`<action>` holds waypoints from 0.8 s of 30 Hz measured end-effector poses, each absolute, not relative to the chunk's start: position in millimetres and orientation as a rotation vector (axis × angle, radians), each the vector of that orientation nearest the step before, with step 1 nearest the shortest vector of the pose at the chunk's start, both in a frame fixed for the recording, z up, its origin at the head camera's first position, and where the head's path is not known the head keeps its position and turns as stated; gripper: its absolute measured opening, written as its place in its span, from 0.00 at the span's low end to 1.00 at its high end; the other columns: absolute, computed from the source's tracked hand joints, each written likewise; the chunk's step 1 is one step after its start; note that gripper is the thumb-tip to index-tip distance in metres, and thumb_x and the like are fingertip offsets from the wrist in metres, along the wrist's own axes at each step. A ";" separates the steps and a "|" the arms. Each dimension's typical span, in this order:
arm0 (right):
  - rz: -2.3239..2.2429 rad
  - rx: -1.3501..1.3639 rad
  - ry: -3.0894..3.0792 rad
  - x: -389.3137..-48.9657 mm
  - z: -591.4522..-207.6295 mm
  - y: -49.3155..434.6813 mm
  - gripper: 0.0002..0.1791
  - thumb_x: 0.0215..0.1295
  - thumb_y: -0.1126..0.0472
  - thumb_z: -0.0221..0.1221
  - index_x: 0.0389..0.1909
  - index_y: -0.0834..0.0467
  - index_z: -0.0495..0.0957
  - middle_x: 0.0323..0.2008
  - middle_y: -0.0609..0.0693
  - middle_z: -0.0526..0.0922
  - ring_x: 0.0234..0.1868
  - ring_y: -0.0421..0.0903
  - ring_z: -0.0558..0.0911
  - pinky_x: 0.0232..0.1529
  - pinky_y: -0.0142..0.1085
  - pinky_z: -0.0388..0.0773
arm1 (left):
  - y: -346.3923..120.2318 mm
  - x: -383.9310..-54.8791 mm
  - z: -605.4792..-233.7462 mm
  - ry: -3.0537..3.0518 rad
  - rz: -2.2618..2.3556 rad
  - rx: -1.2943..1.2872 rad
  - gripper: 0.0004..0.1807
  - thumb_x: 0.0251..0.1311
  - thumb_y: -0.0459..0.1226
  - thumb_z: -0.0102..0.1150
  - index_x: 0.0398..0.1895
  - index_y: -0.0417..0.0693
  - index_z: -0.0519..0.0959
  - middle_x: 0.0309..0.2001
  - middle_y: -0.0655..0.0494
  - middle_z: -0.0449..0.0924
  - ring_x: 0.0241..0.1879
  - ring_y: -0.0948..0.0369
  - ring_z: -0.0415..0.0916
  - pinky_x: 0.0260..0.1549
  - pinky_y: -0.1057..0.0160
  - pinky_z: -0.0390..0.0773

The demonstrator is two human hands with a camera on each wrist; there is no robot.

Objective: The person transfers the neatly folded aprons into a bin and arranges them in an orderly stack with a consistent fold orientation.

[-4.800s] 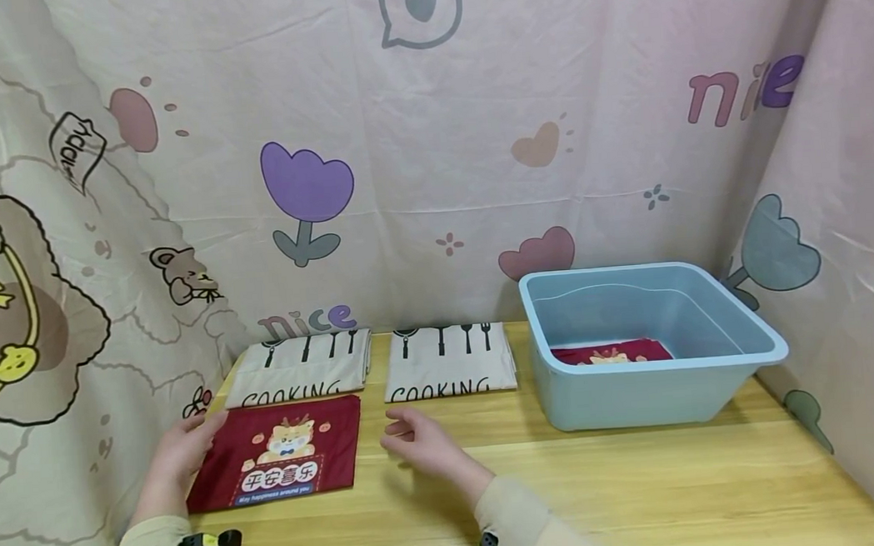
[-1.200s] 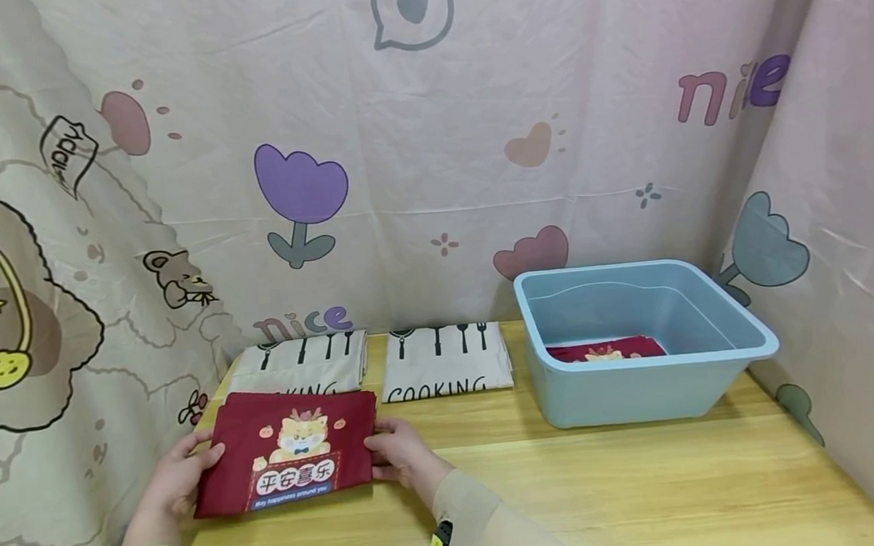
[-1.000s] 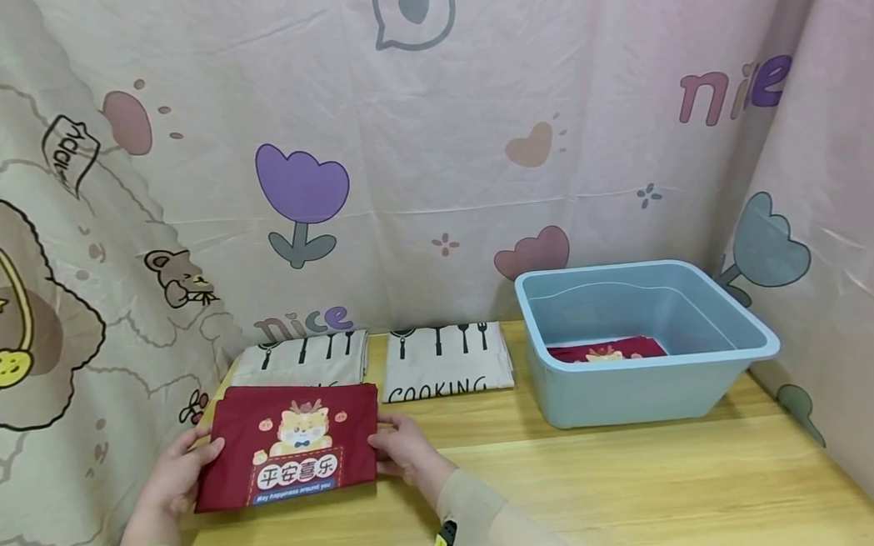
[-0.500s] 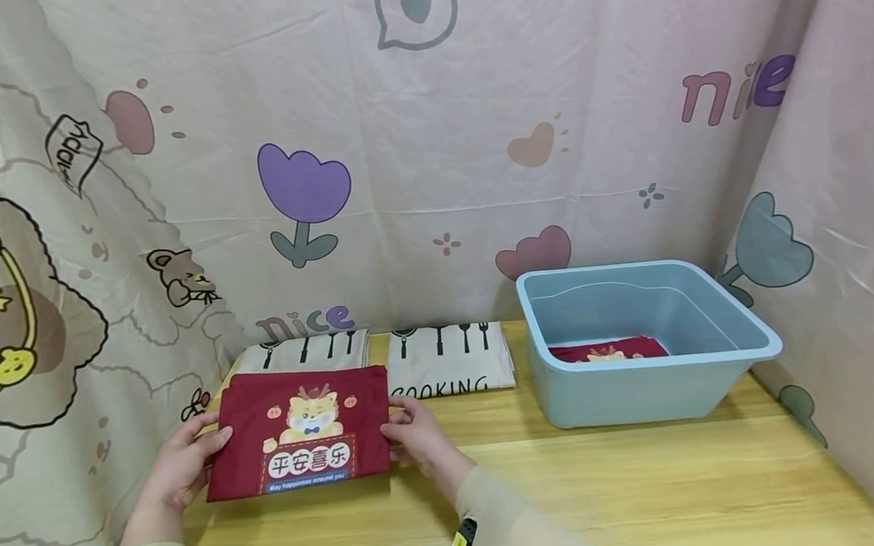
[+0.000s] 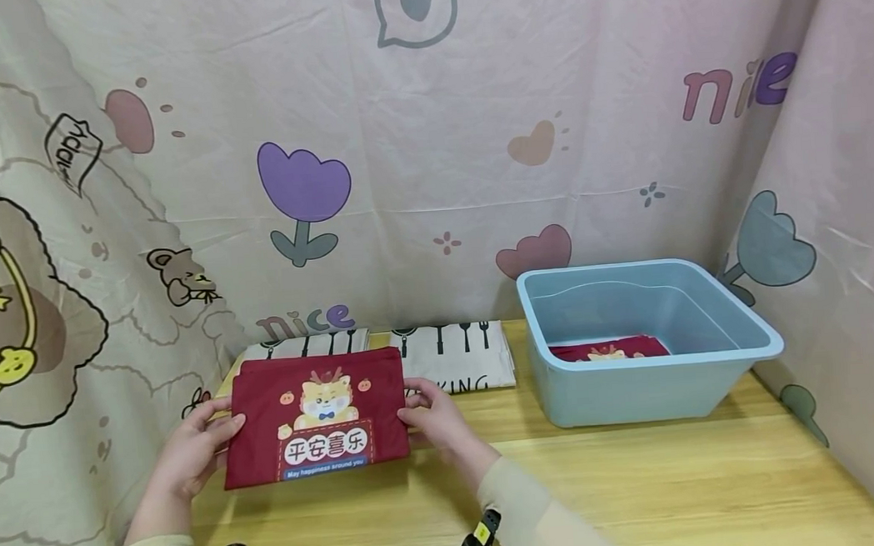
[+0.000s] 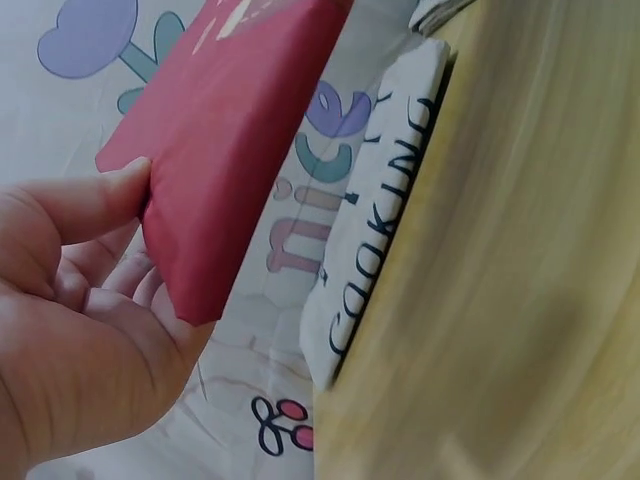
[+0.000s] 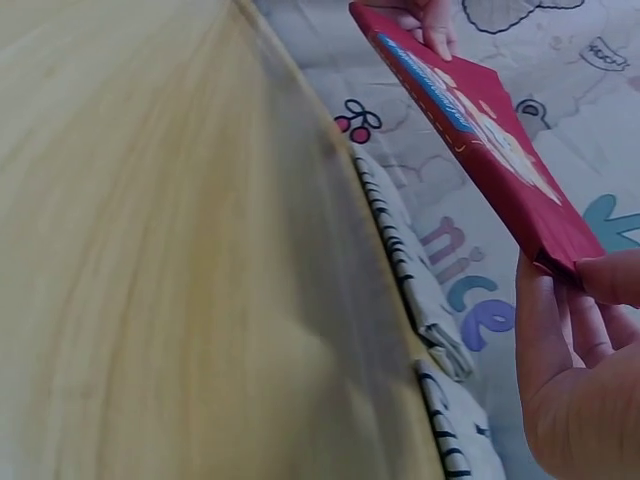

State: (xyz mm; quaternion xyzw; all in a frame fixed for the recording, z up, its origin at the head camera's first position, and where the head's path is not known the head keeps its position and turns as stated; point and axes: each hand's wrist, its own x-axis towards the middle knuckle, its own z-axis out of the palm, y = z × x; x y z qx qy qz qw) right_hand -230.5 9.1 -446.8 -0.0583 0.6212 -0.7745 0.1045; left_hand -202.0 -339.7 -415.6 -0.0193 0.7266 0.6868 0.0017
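A folded red cloth [image 5: 258, 417] with a cartoon animal and white-circled characters hangs tilted above the table, between both hands. My left hand [image 5: 191, 449] pinches its left edge, thumb on the front face; in the left wrist view, the other fingers curl behind the cloth [image 6: 225, 160]. At the opposite edge my right hand [image 5: 446, 427] grips the lower corner, thumb on top and fingers underneath, as the right wrist view shows. Behind the red cloth lie two folded white cloths printed with cutlery; the left one [image 5: 317, 345] is mostly hidden, the right one [image 5: 461, 359] partly.
A light blue tub [image 5: 640, 394] stands on the right of the wooden table [image 5: 645, 477]. Another folded red cloth [image 5: 637, 347] lies inside it, partly hidden by the front rim. Printed curtains [image 5: 414, 141] enclose the back and sides.
Earlier the red cloth lay flat with the right hand apart from it. Both hands took hold of it, lifted it, and carried it up and to the right.
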 end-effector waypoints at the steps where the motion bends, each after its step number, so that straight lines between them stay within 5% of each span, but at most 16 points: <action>1: -2.285 -0.178 1.837 -230.8 -445.5 11.0 0.24 0.62 0.78 0.56 0.60 0.64 0.73 0.33 0.53 0.77 0.28 0.44 0.81 0.36 0.50 0.84 | -338.0 -202.5 -414.3 2.282 2.162 -0.052 0.12 0.70 0.33 0.55 0.45 0.65 0.76 0.35 0.65 0.81 0.33 0.63 0.81 0.30 0.61 0.84; 24: -2.270 -0.357 1.962 -230.4 -400.6 57.4 0.26 0.67 0.74 0.55 0.66 0.66 0.68 0.37 0.55 0.77 0.33 0.45 0.82 0.36 0.47 0.84 | -295.9 -205.8 -372.3 2.199 2.361 0.157 0.13 0.70 0.30 0.54 0.44 0.60 0.79 0.35 0.63 0.83 0.32 0.66 0.81 0.29 0.66 0.82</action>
